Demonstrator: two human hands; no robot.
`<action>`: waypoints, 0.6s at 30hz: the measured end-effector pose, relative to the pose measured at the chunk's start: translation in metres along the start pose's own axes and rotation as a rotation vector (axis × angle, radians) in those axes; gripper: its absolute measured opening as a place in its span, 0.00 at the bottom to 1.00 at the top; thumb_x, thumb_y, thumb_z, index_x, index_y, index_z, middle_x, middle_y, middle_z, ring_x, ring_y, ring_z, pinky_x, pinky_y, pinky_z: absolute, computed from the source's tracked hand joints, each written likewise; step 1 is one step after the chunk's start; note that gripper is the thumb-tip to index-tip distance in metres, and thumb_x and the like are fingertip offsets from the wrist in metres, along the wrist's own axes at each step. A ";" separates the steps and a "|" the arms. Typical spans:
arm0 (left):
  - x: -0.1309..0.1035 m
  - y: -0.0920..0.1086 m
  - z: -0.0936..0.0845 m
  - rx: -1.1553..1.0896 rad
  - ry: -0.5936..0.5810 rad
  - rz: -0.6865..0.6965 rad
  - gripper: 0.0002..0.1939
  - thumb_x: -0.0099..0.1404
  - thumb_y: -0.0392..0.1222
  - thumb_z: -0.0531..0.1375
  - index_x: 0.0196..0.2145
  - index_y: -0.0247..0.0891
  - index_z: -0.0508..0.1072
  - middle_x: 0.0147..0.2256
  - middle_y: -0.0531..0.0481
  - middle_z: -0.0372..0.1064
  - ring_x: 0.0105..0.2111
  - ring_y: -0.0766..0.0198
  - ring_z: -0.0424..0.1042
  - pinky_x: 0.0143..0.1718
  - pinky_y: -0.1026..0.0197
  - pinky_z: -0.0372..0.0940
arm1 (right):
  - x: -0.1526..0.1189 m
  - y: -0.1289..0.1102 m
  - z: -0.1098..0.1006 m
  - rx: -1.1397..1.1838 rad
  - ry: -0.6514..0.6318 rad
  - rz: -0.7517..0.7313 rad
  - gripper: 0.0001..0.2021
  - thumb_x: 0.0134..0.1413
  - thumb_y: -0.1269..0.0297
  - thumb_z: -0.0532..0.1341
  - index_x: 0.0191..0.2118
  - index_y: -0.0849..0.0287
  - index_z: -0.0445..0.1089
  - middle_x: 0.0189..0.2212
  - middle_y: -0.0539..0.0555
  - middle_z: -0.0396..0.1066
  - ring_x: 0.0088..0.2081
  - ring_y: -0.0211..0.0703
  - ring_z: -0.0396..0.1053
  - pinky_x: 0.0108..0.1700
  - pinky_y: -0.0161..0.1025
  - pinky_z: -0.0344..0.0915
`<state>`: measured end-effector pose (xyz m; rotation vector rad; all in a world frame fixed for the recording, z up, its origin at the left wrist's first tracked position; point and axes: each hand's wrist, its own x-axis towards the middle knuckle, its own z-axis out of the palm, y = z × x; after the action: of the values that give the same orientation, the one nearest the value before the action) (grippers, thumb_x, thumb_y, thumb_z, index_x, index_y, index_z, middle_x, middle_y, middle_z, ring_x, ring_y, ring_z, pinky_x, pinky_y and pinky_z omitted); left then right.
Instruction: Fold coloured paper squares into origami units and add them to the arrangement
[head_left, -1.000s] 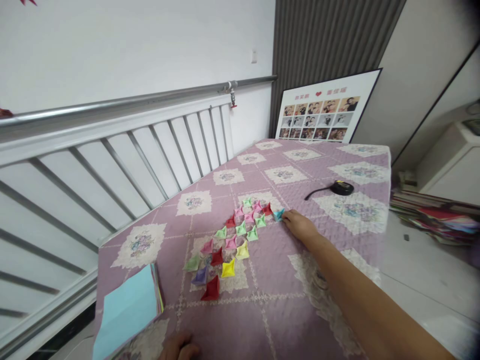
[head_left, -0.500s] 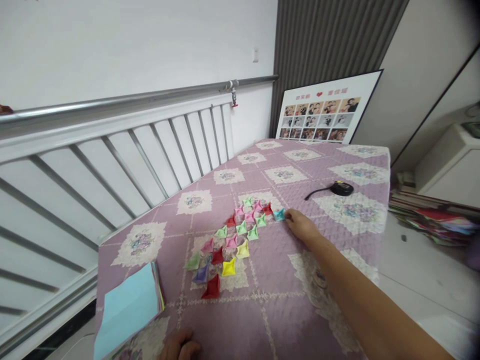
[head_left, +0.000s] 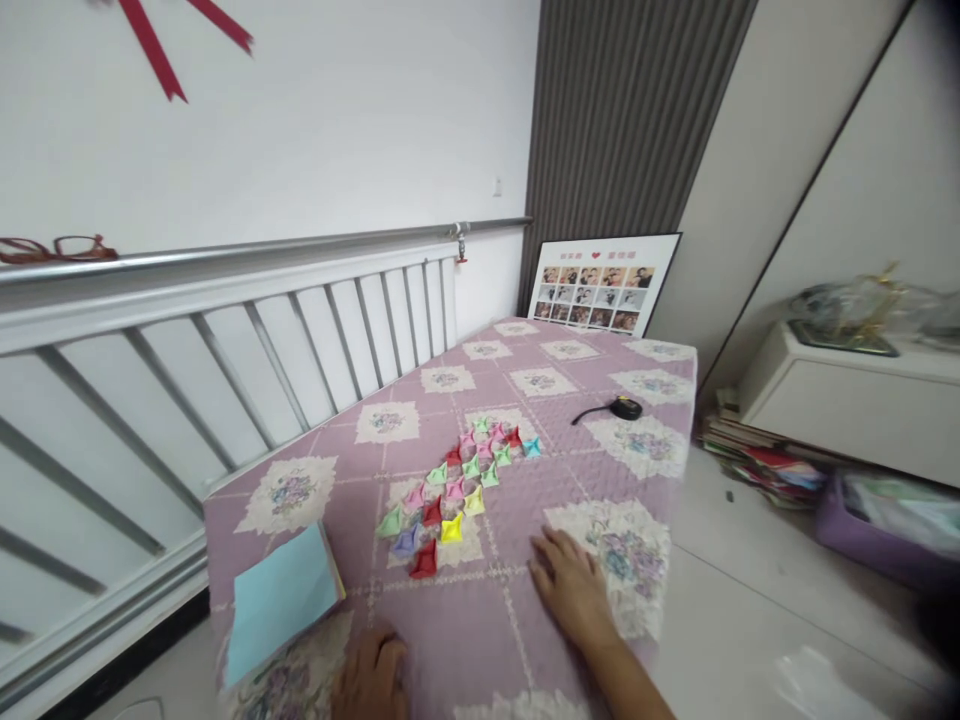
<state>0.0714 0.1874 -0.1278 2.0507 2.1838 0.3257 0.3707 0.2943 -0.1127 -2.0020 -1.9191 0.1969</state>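
The right hand [head_left: 574, 592] is spread wide at four o'clock from the paper shapes [head_left: 451, 529]; the left hand [head_left: 371, 678], at seven, I can't tell.

From my end, the right hand [head_left: 574, 590] has left the blue folded paper [head_left: 532, 447] and come back toward me, onto the tablecloth [head_left: 517, 620] (my view has shifted too, showing eyeglasses [head_left: 75, 248]).

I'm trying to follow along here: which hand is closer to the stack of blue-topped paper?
The left. The left hand rests just right of the paper stack; the right hand lies farther right, beyond it.
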 end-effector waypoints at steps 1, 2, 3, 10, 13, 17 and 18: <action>-0.001 0.001 -0.004 -0.010 -0.029 0.000 0.24 0.52 0.26 0.49 0.41 0.46 0.74 0.51 0.51 0.68 0.51 0.59 0.65 0.53 0.56 0.57 | -0.021 -0.010 0.000 -0.038 -0.040 0.016 0.22 0.56 0.57 0.51 0.55 0.52 0.67 0.61 0.53 0.59 0.63 0.53 0.51 0.61 0.56 0.46; -0.002 0.002 -0.007 -0.022 -0.052 0.000 0.24 0.53 0.26 0.49 0.42 0.45 0.73 0.51 0.51 0.66 0.52 0.59 0.64 0.54 0.56 0.56 | -0.041 -0.020 0.000 -0.071 -0.073 0.035 0.24 0.57 0.56 0.50 0.57 0.52 0.64 0.63 0.53 0.56 0.64 0.53 0.48 0.62 0.57 0.44; -0.004 0.003 -0.010 -0.038 -0.065 -0.001 0.24 0.54 0.26 0.48 0.42 0.44 0.73 0.52 0.51 0.66 0.52 0.59 0.62 0.54 0.56 0.54 | -0.061 -0.030 0.001 -0.097 -0.101 0.052 0.25 0.57 0.55 0.50 0.59 0.52 0.62 0.64 0.52 0.53 0.65 0.53 0.46 0.62 0.57 0.43; -0.014 0.008 -0.027 -0.089 -0.034 0.005 0.21 0.58 0.29 0.49 0.45 0.43 0.70 0.52 0.50 0.62 0.55 0.58 0.56 0.55 0.56 0.50 | -0.162 -0.086 0.015 -0.161 -0.136 0.092 0.27 0.56 0.54 0.49 0.62 0.49 0.58 0.65 0.53 0.50 0.66 0.58 0.45 0.61 0.64 0.42; -0.015 0.007 -0.031 -0.097 -0.007 0.024 0.19 0.59 0.29 0.49 0.44 0.43 0.70 0.52 0.49 0.62 0.54 0.58 0.57 0.54 0.55 0.50 | -0.171 -0.099 0.013 -0.221 -0.121 0.086 0.28 0.57 0.55 0.46 0.63 0.51 0.56 0.65 0.54 0.49 0.66 0.56 0.44 0.60 0.64 0.42; -0.016 0.004 -0.031 -0.159 0.008 0.032 0.17 0.59 0.30 0.51 0.43 0.41 0.70 0.50 0.47 0.63 0.52 0.57 0.58 0.53 0.55 0.52 | -0.168 -0.107 0.005 -0.261 -0.133 0.100 0.28 0.57 0.52 0.45 0.63 0.51 0.57 0.66 0.52 0.48 0.66 0.54 0.44 0.60 0.61 0.44; -0.017 0.002 -0.030 -0.203 0.022 0.046 0.16 0.59 0.29 0.51 0.42 0.41 0.71 0.48 0.47 0.64 0.51 0.58 0.60 0.53 0.55 0.53 | -0.167 -0.108 0.004 -0.273 -0.137 0.103 0.29 0.58 0.51 0.45 0.63 0.51 0.56 0.66 0.52 0.48 0.66 0.53 0.44 0.60 0.61 0.44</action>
<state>0.0674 0.1689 -0.0988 1.9978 2.0240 0.5533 0.2568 0.1315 -0.1028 -2.3224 -2.0193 0.1042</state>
